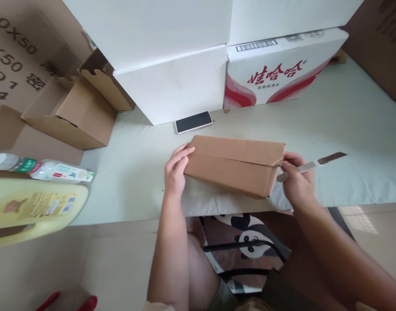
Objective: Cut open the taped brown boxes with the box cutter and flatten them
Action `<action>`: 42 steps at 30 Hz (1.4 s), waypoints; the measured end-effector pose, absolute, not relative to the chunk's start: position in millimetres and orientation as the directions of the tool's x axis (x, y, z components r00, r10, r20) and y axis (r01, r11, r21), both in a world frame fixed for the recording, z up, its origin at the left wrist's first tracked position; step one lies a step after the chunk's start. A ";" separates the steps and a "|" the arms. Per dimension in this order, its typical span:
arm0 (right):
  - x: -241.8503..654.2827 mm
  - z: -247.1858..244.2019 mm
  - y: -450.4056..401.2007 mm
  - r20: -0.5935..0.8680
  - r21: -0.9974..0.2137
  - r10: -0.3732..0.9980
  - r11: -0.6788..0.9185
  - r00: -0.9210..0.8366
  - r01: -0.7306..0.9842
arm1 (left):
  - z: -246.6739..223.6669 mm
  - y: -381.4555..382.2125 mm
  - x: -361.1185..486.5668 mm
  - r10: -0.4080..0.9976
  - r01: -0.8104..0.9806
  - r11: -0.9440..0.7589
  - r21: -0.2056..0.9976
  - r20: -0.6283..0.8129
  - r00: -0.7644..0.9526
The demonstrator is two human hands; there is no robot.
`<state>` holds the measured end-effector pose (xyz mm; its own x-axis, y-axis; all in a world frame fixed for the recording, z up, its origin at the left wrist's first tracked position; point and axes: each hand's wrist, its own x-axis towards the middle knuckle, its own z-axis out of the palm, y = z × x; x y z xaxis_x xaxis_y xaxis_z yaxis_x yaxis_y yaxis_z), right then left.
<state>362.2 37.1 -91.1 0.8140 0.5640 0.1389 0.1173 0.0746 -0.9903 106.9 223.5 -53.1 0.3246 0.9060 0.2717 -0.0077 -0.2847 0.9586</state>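
A closed brown cardboard box [230, 162] is tilted above the front edge of the cloth-covered table [136, 172]. My left hand [177, 168] grips its left end, fingers on the top and side. At the box's right end is my right hand [297, 177], its fingers closed round a flat, light-coloured cutter [308, 166] whose dark blade points right, away from the box. The fingertips of this hand also meet the box's right corner. Some fingers of both hands are hidden behind the box.
A phone [193, 122] lies behind the box, before white cartons [175, 84] and a red-and-white carton [282, 73]. On the left are open brown boxes [87, 108], a clear bottle [55, 170] and a yellow jug [39, 207]. A panda-patterned seat [250, 242] shows below the table.
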 end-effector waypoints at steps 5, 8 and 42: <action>346.0 -101.2 37.8 0.118 -0.993 0.671 0.081 0.732 0.087 | -58.7 233.3 94.9 0.952 -0.055 -0.163 0.985 0.172 0.255; 333.4 -98.0 37.5 0.163 -0.983 0.693 0.173 0.702 0.057 | -59.8 231.6 95.3 0.970 -0.085 -0.046 0.995 0.065 0.232; 333.9 -62.3 40.9 0.479 -0.869 0.544 0.405 0.689 0.284 | -71.4 190.7 152.2 0.498 0.200 0.535 0.821 -0.498 0.710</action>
